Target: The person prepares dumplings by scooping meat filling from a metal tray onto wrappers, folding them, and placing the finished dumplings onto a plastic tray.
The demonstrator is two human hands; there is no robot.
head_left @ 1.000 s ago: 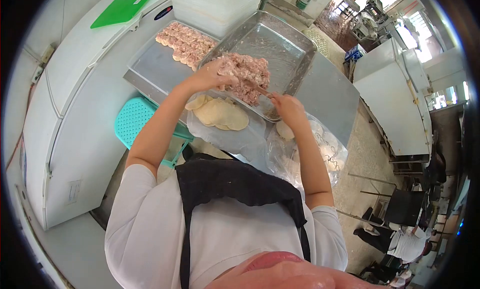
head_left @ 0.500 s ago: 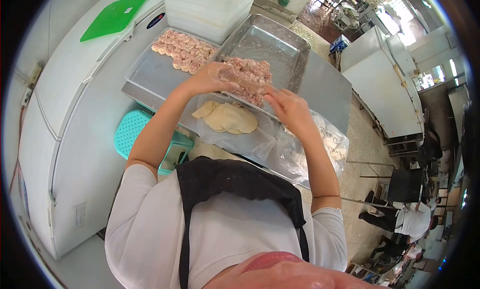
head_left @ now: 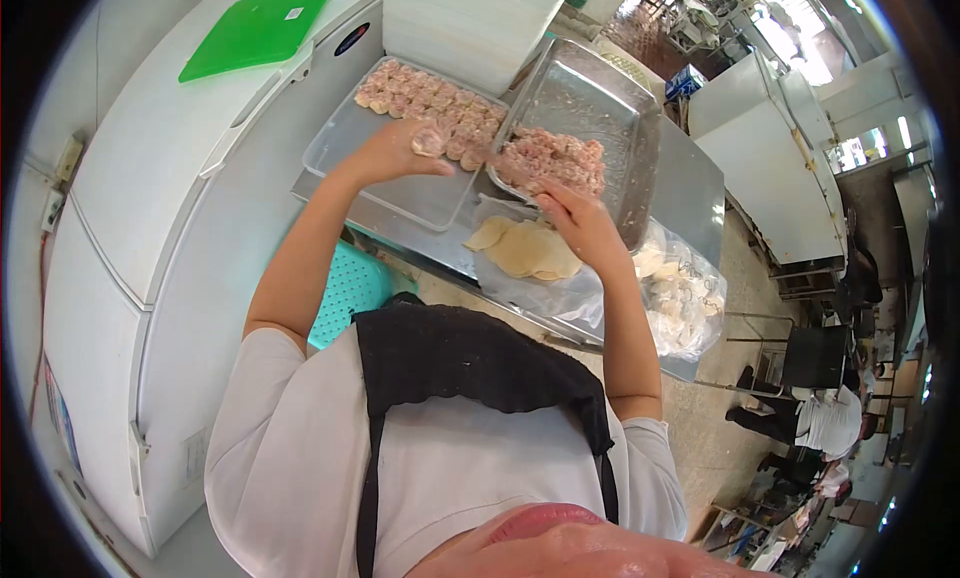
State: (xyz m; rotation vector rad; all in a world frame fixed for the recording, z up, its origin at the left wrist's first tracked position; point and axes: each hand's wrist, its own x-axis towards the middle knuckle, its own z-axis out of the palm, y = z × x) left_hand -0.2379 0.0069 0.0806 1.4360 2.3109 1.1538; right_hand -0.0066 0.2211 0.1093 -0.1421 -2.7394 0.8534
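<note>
My left hand (head_left: 395, 153) is closed around a meat-filled dumpling (head_left: 428, 141), at the near edge of several rows of open-topped dumplings (head_left: 430, 103) in a shallow clear tray (head_left: 400, 200). Over the near edge of the ground meat (head_left: 555, 161), my right hand (head_left: 580, 223) has its fingers pinched on a thin flat tool, blurred and smeared with meat, whose exact kind I cannot make out. The meat lies heaped in the near end of a deep metal pan (head_left: 628, 128). A stack of round dough wrappers (head_left: 530, 250) rests on plastic close to my right wrist.
A plastic bag of pale wrappers (head_left: 682, 293) lies on the table's right side. Tall stacked white trays (head_left: 465, 28) stand behind the dumplings. A white chest freezer (head_left: 230, 158) with a green board (head_left: 262, 28) is at left; a turquoise stool (head_left: 350, 290) stands below the table.
My hands have moved apart. The left one has gone from the meat to the dumpling tray with a filled dumpling; the right stays by the meat. The view has shifted, too.
</note>
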